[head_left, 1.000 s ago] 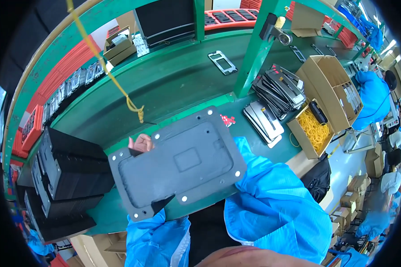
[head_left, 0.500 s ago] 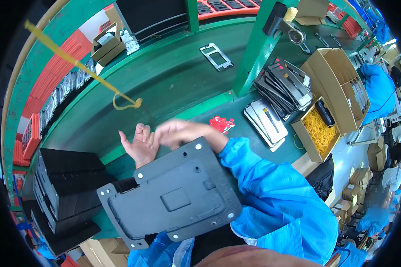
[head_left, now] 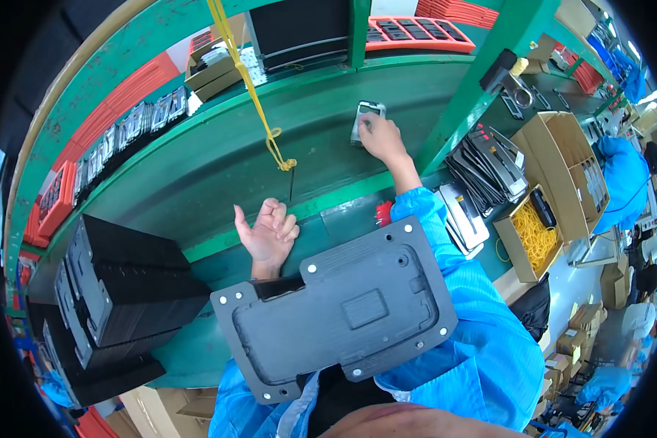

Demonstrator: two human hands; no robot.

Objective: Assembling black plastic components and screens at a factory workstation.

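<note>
- The right hand reaches past the far edge of the surface, its fingers over a silver frame on the dark green strip beyond.
- Its fingertips and the frame's middle hide each other; whether the hand is clamped on the frame or merely touching it, I cannot tell.
- The frame lies under and just beyond those fingers, well apart from the left hand.
- The left hand is palm up near the surface's far edge, thumb apart, fingers half curled.
- A grey moulded plate covers most of the left forearm and the surface's near edge; what bears it is hidden.
- A yellow cord, cut off at the top, hangs with a thin dark rod just above the left hand.
- Red pieces are partly hidden behind the right sleeve, as are the silver panels toward the surface's right end.
- Black plates stand stacked at the surface's left end; their lower part is hard to make out.
</note>
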